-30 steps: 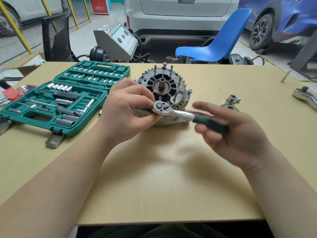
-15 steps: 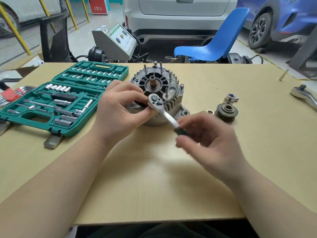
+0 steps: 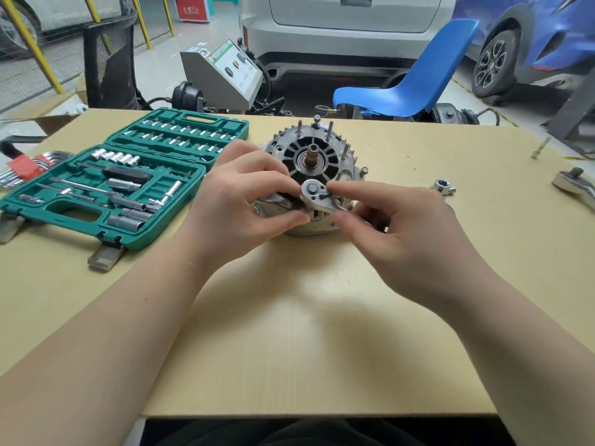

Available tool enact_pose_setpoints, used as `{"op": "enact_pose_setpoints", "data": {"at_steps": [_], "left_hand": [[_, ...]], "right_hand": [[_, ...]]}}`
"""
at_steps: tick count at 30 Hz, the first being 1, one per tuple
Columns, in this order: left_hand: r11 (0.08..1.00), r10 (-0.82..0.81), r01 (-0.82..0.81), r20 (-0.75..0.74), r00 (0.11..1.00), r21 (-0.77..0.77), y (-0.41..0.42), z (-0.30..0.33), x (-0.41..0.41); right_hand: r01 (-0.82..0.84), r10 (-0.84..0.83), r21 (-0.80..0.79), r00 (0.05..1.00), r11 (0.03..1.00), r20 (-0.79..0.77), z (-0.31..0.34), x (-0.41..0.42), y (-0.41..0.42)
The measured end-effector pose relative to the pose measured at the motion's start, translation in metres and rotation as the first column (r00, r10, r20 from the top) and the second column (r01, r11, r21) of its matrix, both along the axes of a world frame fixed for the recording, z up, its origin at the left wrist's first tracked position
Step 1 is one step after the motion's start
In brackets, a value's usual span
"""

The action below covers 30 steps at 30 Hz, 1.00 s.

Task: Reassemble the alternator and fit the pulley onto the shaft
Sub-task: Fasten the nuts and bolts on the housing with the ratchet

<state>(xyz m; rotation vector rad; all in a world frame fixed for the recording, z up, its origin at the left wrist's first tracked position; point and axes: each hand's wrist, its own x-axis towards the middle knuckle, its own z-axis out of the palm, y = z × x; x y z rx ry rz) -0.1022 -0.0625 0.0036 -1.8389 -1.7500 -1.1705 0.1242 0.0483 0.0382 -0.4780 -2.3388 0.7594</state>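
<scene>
— What has changed under our hands?

— Our right hand [image 3: 402, 233] has slid up from the handle and now pinches the ratchet [image 3: 317, 195] at its head; our left hand [image 3: 244, 201] grasps the alternator [image 3: 317, 156] just behind it.

— And the task?

— We judge we're resetting the ratchet; bolts unfinished, shaft [image 3: 311, 153] bare, no pulley in view.

The alternator [image 3: 317, 162] is dull grey cast metal with a rusty shaft [image 3: 312, 153]. The ratchet [image 3: 317, 193] is shiny polished steel. The green toolbox [image 3: 128, 175] is plastic; the table [image 3: 289, 333] is matt, pale board.

Both hands [image 3: 244, 201] [image 3: 405, 226] pinch a ratchet [image 3: 317, 194] (head only visible) against the alternator [image 3: 317, 162].
</scene>
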Motion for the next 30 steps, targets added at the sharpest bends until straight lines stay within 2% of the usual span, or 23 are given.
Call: {"op": "enact_pose_setpoints", "data": {"at_steps": [10,24,30], "left_hand": [[0.996,0.094,-0.094,-0.013,0.995,0.004,0.001,-0.003,-0.001],[0.995,0.095,-0.095,0.002,0.995,0.008,0.002,-0.004,0.0],[0.995,0.1,-0.1,0.0,0.995,0.007,0.001,-0.003,0.002]], "right_hand": [[-0.001,0.0,-0.069,1.0,0.998,-0.017,0.002,0.007,-0.001],[0.007,-0.01,0.058,0.998,0.998,0.066,0.006,-0.001,-0.008],[0.038,-0.041,0.036,0.994,0.999,0.099,0.007,0.0,-0.01]]}}
